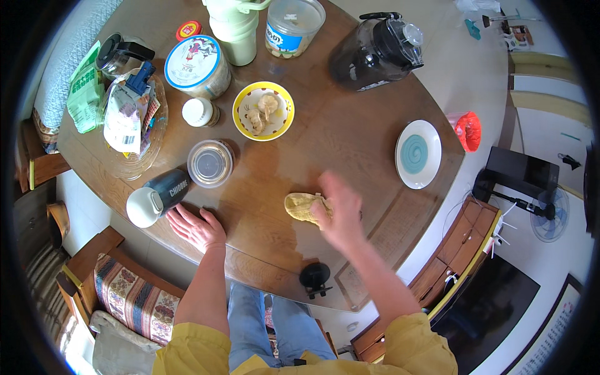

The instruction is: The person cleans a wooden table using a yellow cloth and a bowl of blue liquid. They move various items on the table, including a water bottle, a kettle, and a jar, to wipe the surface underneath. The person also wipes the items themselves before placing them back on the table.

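Note:
My right hand (pixel 344 206), blurred by motion, presses a folded yellow cloth (pixel 301 206) against the wooden table (pixel 267 178). The thumb lies over the cloth, and the hand covers its right end. Near the table's front edge, my left hand (pixel 197 228) rests flat with its fingers spread. Its fingertips are close beside a dark tumbler with a white lid (pixel 171 190), which lies tilted towards the left; whether they touch I cannot tell. A round clear-lidded container (pixel 211 163) stands just beyond the tumbler.
Beyond my hands are a yellow-rimmed bowl with garlic (pixel 242 126), a white-lidded bottle (pixel 199 112), a large tub (pixel 193 63), a green cup (pixel 239 42), a clear jar (pixel 295 28) and a dark jug (pixel 361 61). A plate (pixel 433 164) lies right; a black stand (pixel 315 276) sits near the front edge.

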Demonstrator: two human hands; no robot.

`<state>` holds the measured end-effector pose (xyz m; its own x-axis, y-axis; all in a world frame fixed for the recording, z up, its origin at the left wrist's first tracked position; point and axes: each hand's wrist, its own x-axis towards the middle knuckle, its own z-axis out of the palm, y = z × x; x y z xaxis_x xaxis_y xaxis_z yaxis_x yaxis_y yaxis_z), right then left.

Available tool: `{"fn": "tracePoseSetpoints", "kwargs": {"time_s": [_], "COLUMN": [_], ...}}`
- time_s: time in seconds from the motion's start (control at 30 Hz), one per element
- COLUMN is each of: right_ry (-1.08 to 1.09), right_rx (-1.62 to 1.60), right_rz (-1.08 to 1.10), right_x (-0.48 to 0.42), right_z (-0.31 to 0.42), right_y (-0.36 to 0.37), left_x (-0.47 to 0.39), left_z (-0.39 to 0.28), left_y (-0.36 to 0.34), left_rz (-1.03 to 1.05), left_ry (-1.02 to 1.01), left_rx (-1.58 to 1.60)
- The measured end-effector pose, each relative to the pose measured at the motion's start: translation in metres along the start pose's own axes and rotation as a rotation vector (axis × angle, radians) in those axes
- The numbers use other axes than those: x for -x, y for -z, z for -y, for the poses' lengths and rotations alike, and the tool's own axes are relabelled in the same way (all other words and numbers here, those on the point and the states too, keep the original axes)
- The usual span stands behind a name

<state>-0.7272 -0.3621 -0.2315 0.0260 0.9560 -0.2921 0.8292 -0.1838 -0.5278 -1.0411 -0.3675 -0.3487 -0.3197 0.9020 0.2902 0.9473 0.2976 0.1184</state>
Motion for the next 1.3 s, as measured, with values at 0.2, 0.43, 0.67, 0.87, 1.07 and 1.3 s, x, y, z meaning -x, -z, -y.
{"fn": "tracePoseSetpoints", "kwargs": {"time_s": [0.2,0.43,0.67,0.87,1.07,1.3], "right_ry": [-0.014,-0.028,-0.016,0.07,-0.012,0.326], "right_rx": [-0.103,-0.271,-0.165,-0.237,-0.069,0.388], "right_rz": [-0.696,-0.465,-0.455,-0.416,-0.193,0.053], "right_x": [-0.165,-0.229,-0.208,-0.192,-0.067,0.016], "right_z": [0.018,0.014,0.038,0.077,0.029,-0.021], "right_y": [0.155,0.189,0.16,0.132,0.054,-0.041], "left_x": [-0.001,0.001,0.001,0.0,-0.002,-0.003], "left_z": [0.002,0.003,0.004,-0.001,0.007,-0.006], "left_y": [0.0,-0.001,0.001,0.001,0.002,-0.001], "left_rz": [-0.005,0.055,0.086,0.075,0.045,0.023], "left_ry": [0.007,0.049,0.087,0.072,0.067,0.052], "left_rx": [0.006,0.0,0.011,0.024,0.009,0.049]}}
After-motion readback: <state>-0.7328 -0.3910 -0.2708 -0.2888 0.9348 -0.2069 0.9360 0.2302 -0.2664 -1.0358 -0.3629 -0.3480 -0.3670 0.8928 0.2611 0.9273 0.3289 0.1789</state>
